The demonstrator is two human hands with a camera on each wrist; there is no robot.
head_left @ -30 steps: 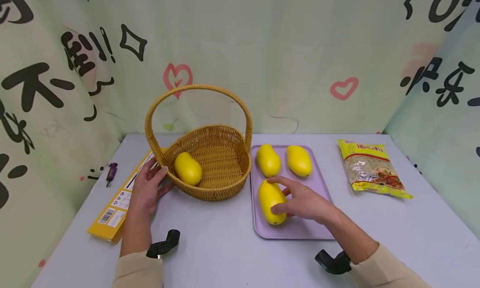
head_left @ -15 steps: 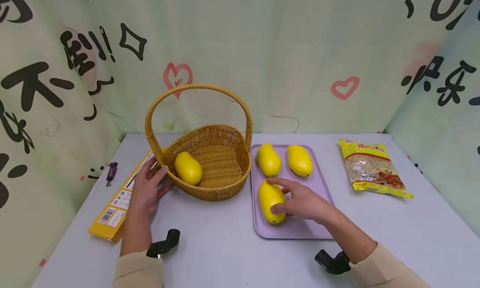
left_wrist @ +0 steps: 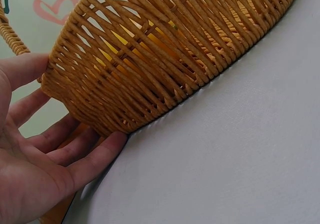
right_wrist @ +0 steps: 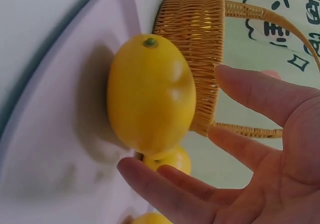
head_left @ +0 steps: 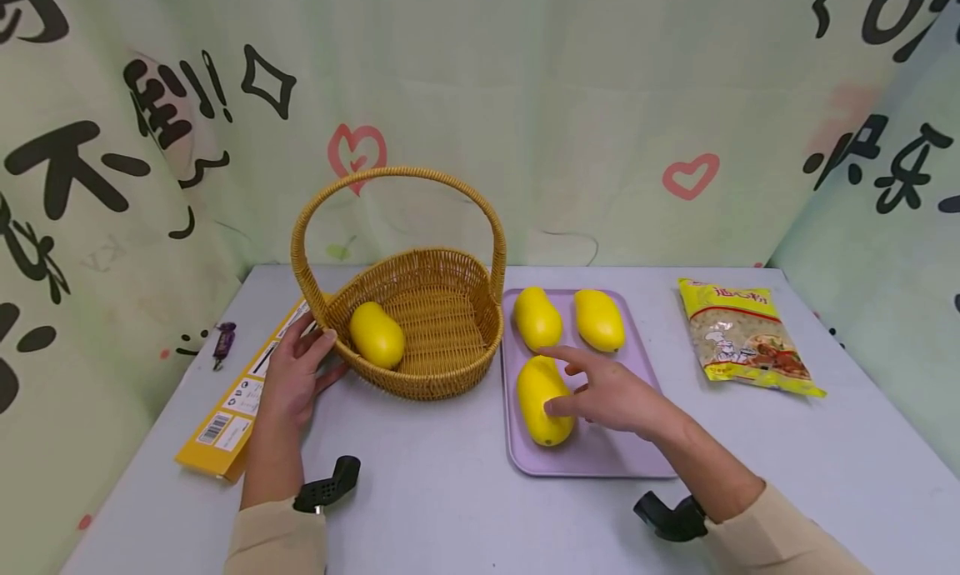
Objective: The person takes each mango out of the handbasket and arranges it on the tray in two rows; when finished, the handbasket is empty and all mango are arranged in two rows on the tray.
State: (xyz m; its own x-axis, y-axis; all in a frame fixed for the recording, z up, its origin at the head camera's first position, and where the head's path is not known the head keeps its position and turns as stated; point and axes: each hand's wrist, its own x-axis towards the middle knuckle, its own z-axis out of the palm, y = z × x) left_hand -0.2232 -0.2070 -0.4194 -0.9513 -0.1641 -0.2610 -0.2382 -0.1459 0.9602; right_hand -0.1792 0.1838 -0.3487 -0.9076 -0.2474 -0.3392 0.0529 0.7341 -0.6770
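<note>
A wicker basket (head_left: 450, 325) with a tall handle stands at left centre, with one yellow mango-like fruit (head_left: 377, 335) inside. My left hand (head_left: 295, 375) touches its left side. In the left wrist view, those fingers (left_wrist: 95, 161) lie extended against the woven wall, one digit up at the rim. Over a purple tray (head_left: 622, 442), my right hand (head_left: 611, 396) hovers beside the front yellow fruit (head_left: 542, 402). The right wrist view shows its fingers spread, with a gap to that fruit (right_wrist: 152, 93). Two similar fruits, left (head_left: 537, 319) and right (head_left: 599, 321), lie at the tray's back.
A yellow printed box (head_left: 232, 417) lies flat at the left, partly behind the left arm. A small purple-wrapped candy (head_left: 223, 346) is near the left edge. At the right lies a yellow-and-clear food packet (head_left: 750, 337). A printed curtain (head_left: 480, 100) hangs behind the table.
My right hand has loosened from the front fruit and moved slightly up and right, fingers spreading. The fruit stays on the tray. My left hand and the basket have not moved.
</note>
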